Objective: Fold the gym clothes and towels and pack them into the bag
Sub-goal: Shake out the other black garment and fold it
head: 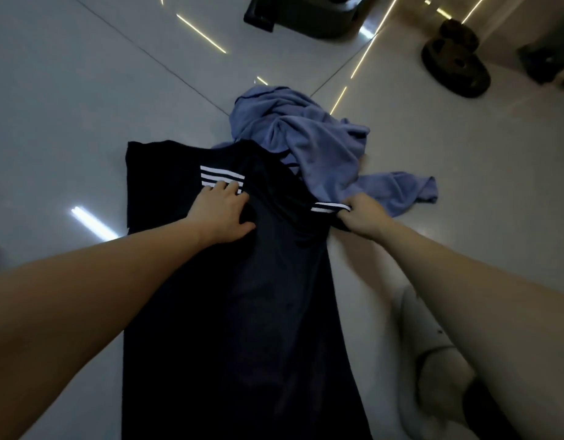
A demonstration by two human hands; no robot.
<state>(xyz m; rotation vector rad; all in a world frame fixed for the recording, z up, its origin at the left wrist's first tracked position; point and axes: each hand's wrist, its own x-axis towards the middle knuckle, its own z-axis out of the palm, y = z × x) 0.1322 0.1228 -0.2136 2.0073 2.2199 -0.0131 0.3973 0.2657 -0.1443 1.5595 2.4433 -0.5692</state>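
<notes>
Black shirt (242, 296) flat on floor (83, 106), left hand (220, 214) pressing it flat-fingered, right hand (363, 217) pinching striped sleeve (329, 207)

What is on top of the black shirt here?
The left hand rests flat on the black shirt, and the blue towel overlaps its far corner. The shirt part under the towel is hidden.

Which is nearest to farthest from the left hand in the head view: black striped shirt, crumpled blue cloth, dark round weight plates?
1. The black striped shirt: pressed flat under the left hand.
2. The crumpled blue cloth: just beyond, up and right.
3. The dark round weight plates: far upper right on the floor.
</notes>
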